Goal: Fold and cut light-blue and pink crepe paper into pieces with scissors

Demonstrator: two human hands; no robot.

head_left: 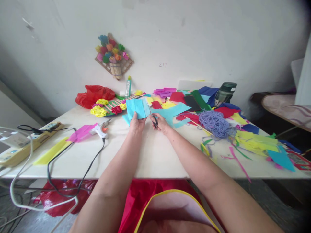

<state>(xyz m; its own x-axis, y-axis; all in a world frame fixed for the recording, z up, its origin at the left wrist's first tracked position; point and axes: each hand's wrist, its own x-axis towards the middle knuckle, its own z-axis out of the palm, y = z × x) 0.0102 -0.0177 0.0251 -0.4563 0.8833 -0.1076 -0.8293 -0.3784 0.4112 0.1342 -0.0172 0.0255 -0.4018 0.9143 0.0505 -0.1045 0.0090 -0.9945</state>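
Over the middle of the table, my left hand (138,123) is closed on a light-blue sheet of craft paper (135,108), its thumb lying across the front. My right hand (159,122) grips a pair of scissors (155,121) with dark handles. The blades point up and away along the right edge of the sheet; whether they are apart is too small to tell. Behind the scissors a larger light-blue piece (167,113) lies on the table. Left of the sheet is a green board (110,108) decorated with yellow and red paper flowers.
A white glue gun (99,130) with a black cord lies at left, near a power strip (29,145). Purple yarn (215,124), paper scraps (256,142) and a dark bottle (225,93) are on the right. A red plastic bag (93,96) sits at the back left.
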